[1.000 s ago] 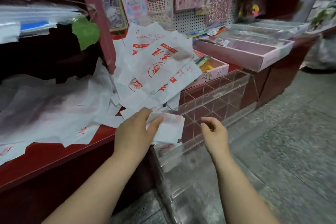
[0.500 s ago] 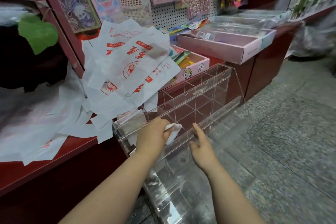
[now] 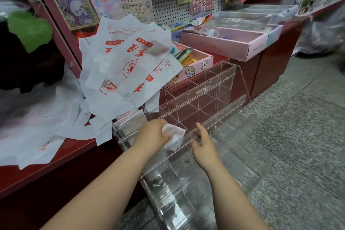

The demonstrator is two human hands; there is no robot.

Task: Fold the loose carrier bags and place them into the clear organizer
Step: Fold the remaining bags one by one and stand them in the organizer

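- Left hand (image 3: 155, 134) is holding a folded bag (image 3: 174, 132), fingers curled round it, in the organizer's (image 3: 214, 99) front row.
- The bag's free end is pointing right; its long axis is unclear.
- Right hand (image 3: 203, 147) is hovering just beside it, fingers straight, empty.

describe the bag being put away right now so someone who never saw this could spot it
Find the clear organizer at the front edge of the red counter. Over its near row, the left hand grips the folded bag, a small white pad. Unlike the loose bags spread flat on the counter, it is folded small and is the only one held.
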